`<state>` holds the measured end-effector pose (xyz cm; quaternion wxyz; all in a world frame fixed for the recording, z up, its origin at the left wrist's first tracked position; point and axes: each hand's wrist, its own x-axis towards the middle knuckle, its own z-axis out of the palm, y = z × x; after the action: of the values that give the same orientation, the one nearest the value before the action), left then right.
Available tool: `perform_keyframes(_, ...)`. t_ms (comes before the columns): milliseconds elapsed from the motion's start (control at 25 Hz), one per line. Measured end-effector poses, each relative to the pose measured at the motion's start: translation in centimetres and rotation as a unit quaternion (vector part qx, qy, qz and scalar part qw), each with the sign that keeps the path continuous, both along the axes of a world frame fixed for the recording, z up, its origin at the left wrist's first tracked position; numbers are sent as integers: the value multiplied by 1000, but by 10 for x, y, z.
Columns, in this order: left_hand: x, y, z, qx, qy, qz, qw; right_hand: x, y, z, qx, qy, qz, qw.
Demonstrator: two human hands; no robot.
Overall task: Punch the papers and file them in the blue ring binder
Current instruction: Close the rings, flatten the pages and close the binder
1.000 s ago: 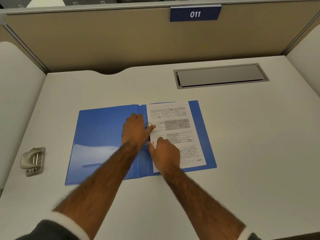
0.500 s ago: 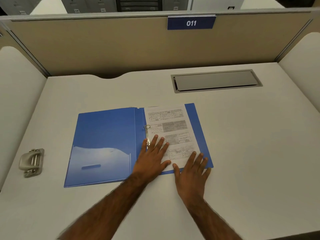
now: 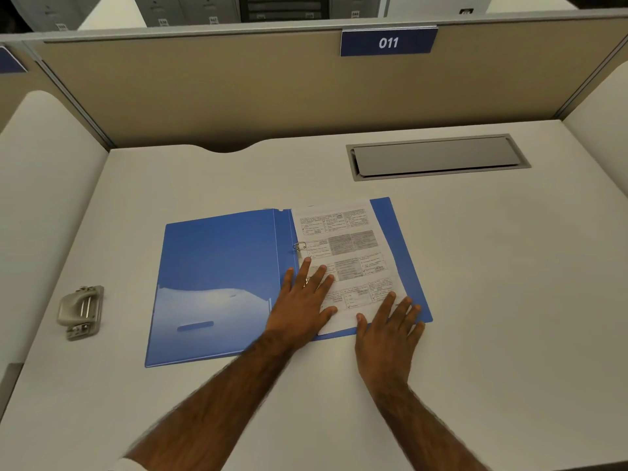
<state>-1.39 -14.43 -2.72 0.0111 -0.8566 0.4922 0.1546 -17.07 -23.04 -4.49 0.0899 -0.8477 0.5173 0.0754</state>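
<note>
Fingers (image 3: 307,266) of the left hand (image 3: 300,309) lie spread and flat across the lower inner corner of the papers (image 3: 350,263), covering the nearer binder ring, pinching nothing. The right hand (image 3: 387,334) rests palm down, fingers fanned, its tips on the papers' near outer corner and the binder's front edge, its heel on the desk (image 3: 492,300). The printed sheets sit on the right-hand leaf of the blue ring binder (image 3: 217,266), which lies open and flat near the middle of the desk; the farther metal ring (image 3: 299,246) shows at the papers' left margin beside the spine. A grey hole punch (image 3: 81,312) stands well apart at the desk's left edge. A closed cable hatch (image 3: 438,156) sits beyond, below a partition plate reading 011 (image 3: 388,42).
</note>
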Motion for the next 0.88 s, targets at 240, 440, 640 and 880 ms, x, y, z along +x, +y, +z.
perform_keyframes(240, -2, -4, 3, -4, -30, -11, 999, 17, -8, 16, 67, -220, -19, 973)
perform_keyframes(440, -3, -24, 18, -80, 17, 1, 997, 39, -55, 51, 197, -423, -123, 876)
perform_keyframes(640, 7, -53, 57, -306, 364, 314, 822, 38, -42, 53, 96, -324, 194, 921)
perform_keyframes(880, 56, -45, 66, -327, 379, 403, 766, 39, -10, 54, 166, -368, 163, 900)
